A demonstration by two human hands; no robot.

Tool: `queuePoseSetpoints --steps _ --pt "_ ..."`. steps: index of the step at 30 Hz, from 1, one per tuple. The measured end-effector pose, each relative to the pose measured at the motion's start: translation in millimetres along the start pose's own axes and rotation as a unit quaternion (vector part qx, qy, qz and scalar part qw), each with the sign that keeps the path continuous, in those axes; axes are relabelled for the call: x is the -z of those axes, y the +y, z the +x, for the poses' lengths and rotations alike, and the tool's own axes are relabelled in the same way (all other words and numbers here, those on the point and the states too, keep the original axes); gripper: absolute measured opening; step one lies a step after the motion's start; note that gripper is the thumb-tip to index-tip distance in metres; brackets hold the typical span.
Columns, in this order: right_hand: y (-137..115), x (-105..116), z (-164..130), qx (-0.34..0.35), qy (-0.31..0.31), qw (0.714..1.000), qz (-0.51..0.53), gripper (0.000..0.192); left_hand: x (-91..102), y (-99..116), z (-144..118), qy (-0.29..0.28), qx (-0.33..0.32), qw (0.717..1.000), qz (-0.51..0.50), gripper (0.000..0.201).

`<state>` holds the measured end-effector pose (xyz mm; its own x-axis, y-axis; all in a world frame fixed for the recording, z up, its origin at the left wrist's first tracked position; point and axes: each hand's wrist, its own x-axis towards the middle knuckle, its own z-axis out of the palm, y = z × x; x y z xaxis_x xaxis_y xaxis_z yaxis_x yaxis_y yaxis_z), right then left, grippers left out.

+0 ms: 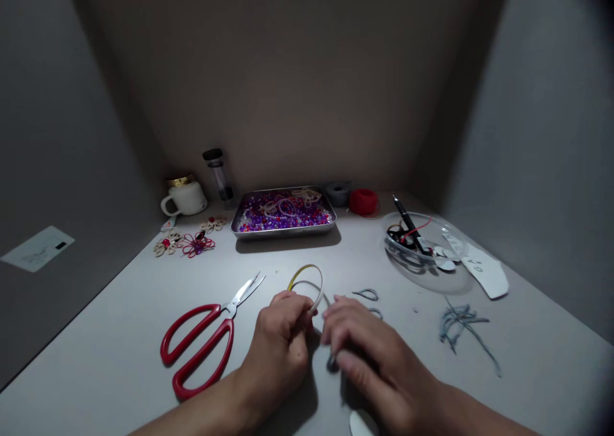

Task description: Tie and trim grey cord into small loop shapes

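Metal tray (pixel 330 221) of purple and red beads at bench (pixel 119 359) back edge, clear bowl (pixel 448 231) with pen and cord at right edge, left hand (pixel 281 346) closed on thin band loop (pixel 307 276), right hand (pixel 364 346) grip cannot be told.

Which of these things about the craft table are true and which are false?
1. The left hand holds a loop of strip. True.
2. The red scissors lie right of both hands. False: they lie left of the left hand.
3. The metal tray holds purple and red beads. True.
4. The right hand grips the scissors. False: it is beside the loop, apart from the scissors.
5. The white mug stands inside the tray. False: it stands left of it.
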<state>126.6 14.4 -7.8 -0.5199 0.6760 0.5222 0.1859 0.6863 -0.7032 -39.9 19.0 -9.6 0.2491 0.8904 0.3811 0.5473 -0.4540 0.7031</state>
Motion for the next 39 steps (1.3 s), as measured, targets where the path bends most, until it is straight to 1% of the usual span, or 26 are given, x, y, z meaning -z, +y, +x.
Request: queuePoseSetpoints --steps 1,2,3,5,6,7,11,15,16,17,19,20,21,22,24,25,26,30,36,39 --pt "-1.6 -1.1 -0.3 0.022 -0.013 1.000 0.007 0.013 -0.4 0.1 -0.1 0.003 -0.001 1.000 0.000 0.023" --pt "-2.7 -2.2 -1.0 0.034 -0.009 0.999 0.012 0.013 -0.8 0.2 -0.2 0.004 -0.007 1.000 -0.001 0.023" --pt "-3.1 -3.0 -2.2 0.031 0.014 0.999 0.010 0.013 -1.3 0.2 -0.2 0.002 -0.017 1.000 -0.003 0.023" --pt "-1.8 -4.0 -5.0 -0.014 0.087 0.996 -0.008 0.013 -1.9 -0.1 -0.2 -0.006 -0.032 0.999 -0.008 0.022" --pt "-0.3 -4.0 -6.3 -0.038 0.109 0.993 -0.020 0.013 -2.0 -0.4 -0.2 -0.009 -0.033 0.999 -0.009 0.022" --pt "1.4 -3.7 -7.2 -0.055 0.116 0.991 -0.029 0.013 -2.0 -0.8 -0.2 -0.009 -0.030 0.999 -0.011 0.021" --pt "5.2 -1.5 -7.1 -0.048 0.071 0.996 -0.028 0.012 -1.3 -2.3 -0.4 -0.012 -0.017 1.000 -0.011 0.021" --pt "2.4 -0.1 -4.1 -0.077 0.072 0.994 -0.002 0.012 -1.1 -2.7 -0.7 -0.022 -0.017 1.000 -0.013 0.021" --pt "1.1 -0.2 -3.6 -0.076 0.065 0.995 0.011 0.012 -1.1 -2.5 -0.5 -0.020 -0.015 1.000 -0.014 0.021" --pt "-0.1 -0.6 -3.4 -0.064 0.048 0.997 0.023 0.012 -1.0 -2.2 -0.3 -0.016 -0.009 1.000 -0.014 0.021" --pt "-2.0 -1.6 -3.5 -0.018 0.006 0.999 0.040 0.012 -0.8 -1.1 0.5 -0.008 0.010 1.000 -0.016 0.022" --pt "-2.3 -2.2 -3.7 0.004 0.005 0.999 0.042 0.012 -0.6 -0.4 0.9 -0.004 0.018 1.000 -0.018 0.022" --pt "-2.1 -2.6 -4.0 0.010 0.025 0.999 0.038 0.012 -0.3 0.2 1.2 -0.002 0.023 1.000 -0.020 0.022" --pt "-1.3 -2.8 -4.4 0.000 0.062 0.998 0.029 0.012 0.0 0.7 1.5 -0.006 0.024 0.999 -0.022 0.022" --pt "1.2 -2.8 -5.4 -0.051 0.136 0.989 0.009 0.012 0.5 1.2 1.7 -0.015 0.020 0.999 -0.026 0.023" --pt "2.5 -2.7 -5.8 -0.073 0.147 0.987 0.002 0.012 0.7 1.1 1.7 -0.019 0.018 0.999 -0.028 0.023" --pt "3.7 -2.5 -6.3 -0.084 0.141 0.986 -0.002 0.012 0.7 0.7 1.7 -0.021 0.018 0.999 -0.031 0.023" --pt "5.4 -2.0 -7.7 -0.081 0.089 0.993 0.013 0.011 0.4 -1.7 1.7 -0.015 0.020 0.999 -0.040 0.023" --pt "2.7 -2.0 -6.8 -0.106 0.073 0.990 0.057 0.011 -0.9 -3.3 0.6 -0.020 -0.004 0.999 -0.039 0.023" --pt "0.5 -4.5 -5.9 -0.080 0.035 0.993 0.080 0.009 -1.3 -3.0 -0.1 -0.011 -0.002 0.999 -0.046 0.022"
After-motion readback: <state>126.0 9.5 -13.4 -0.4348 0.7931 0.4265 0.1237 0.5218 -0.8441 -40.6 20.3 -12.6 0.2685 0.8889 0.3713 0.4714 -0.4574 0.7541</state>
